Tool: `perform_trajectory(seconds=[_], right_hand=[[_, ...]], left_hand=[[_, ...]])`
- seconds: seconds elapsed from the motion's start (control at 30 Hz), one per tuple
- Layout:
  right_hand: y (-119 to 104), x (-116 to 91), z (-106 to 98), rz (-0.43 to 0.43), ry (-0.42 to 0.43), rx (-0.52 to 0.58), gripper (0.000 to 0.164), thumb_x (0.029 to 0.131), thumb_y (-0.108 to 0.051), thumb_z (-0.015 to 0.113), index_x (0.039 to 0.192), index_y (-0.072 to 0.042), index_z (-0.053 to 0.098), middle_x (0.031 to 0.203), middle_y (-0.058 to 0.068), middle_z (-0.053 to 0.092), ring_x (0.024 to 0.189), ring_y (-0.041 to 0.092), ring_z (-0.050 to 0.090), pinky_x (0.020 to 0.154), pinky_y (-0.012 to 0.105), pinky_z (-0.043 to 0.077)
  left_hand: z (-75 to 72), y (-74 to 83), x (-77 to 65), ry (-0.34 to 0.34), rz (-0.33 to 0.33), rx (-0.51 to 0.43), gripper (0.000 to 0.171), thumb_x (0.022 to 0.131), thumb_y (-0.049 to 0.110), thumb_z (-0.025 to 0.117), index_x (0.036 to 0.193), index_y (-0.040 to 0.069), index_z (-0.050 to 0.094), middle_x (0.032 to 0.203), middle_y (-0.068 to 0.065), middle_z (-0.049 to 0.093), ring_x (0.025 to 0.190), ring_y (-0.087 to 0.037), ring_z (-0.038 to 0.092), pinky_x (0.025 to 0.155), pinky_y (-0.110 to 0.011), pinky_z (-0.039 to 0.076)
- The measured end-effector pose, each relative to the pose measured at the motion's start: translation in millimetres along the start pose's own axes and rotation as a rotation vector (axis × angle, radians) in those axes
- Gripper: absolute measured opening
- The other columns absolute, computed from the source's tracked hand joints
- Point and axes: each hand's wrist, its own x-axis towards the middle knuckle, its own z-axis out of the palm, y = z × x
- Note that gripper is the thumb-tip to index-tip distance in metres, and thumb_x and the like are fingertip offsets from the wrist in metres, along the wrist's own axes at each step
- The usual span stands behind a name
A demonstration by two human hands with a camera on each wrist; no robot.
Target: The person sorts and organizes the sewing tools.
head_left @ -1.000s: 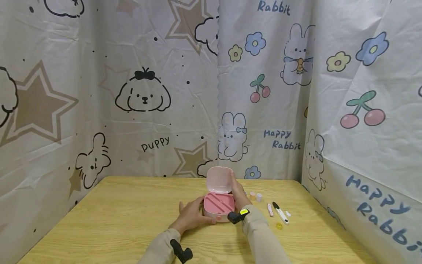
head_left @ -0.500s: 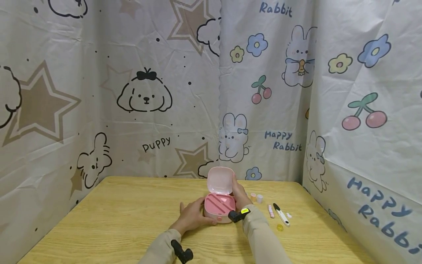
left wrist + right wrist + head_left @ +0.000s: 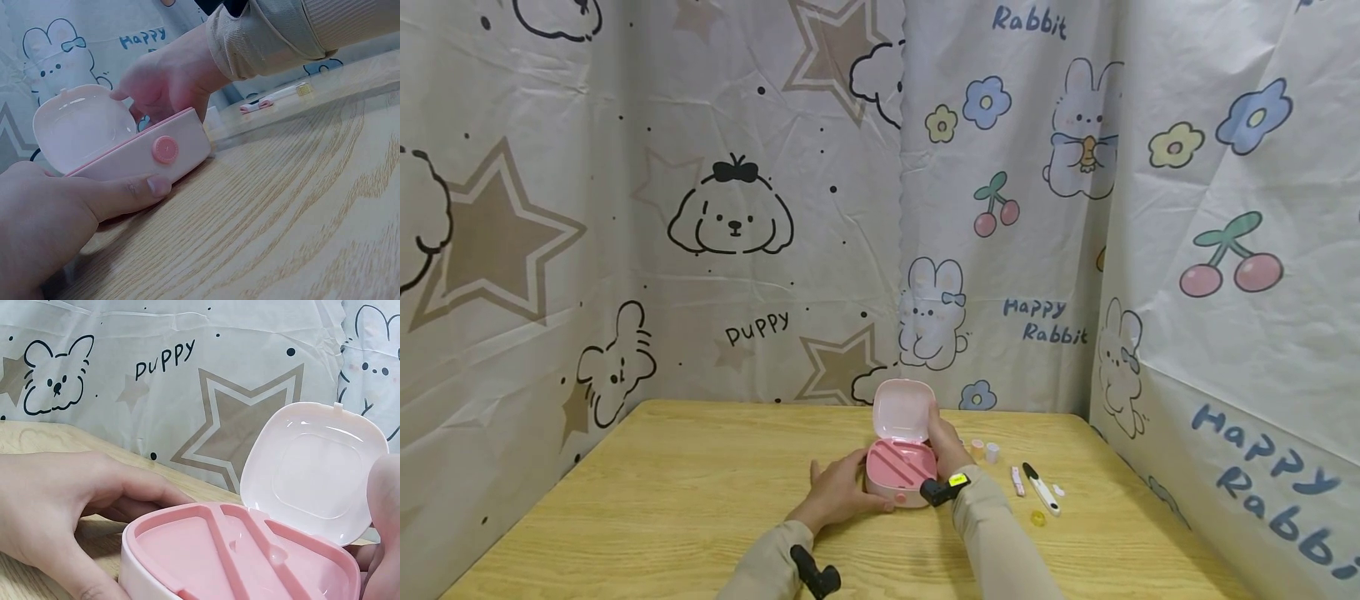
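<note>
A pink storage box (image 3: 887, 497) with a round button (image 3: 165, 150) on its front stands on the table. Its pale lid (image 3: 312, 469) is raised at the back. Inside lies a darker pink tray (image 3: 175, 544) divided by slanted ridges. My left hand (image 3: 837, 493) grips the box's left side, thumb along the front wall and fingers curved round the far side. My right hand (image 3: 946, 440) holds the lid's right edge, with the thumb on the inner face and fingers behind it, partly hidden.
On the wooden table (image 3: 685, 492), right of the box, lie a pink-and-white clip-like piece (image 3: 1017, 481), a black-and-white pen-like tool (image 3: 1041, 489), a yellow ring-shaped item (image 3: 1037, 518) and a small white piece (image 3: 1057, 490). Small jars (image 3: 992, 452) stand behind. Printed curtains (image 3: 737, 108) surround the table.
The head view has shifted slightly. Both hands keep their places on the box and its lid, and the loose things stay where they were.
</note>
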Motion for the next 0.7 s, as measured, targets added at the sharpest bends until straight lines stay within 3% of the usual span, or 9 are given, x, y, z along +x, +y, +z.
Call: perform_trajectory(seconds=[0.7], right_hand=[[1.4,-4.0,0.2,-0.024,-0.063,0.079,0.087,0.104,-0.071,0.028,0.149,0.002,0.046,0.138,0.027,0.053,0.125,0.036,0.053,0.112,0.051,0.042]], left_hand=[[0.7,-2.1,1.5,-0.008,-0.01,0.017,0.102,0.072,0.055,0.092,0.151,0.006,0.051,0.148,-0.015,0.056,0.135,-0.042,0.051,0.107,-0.084,-0.003]])
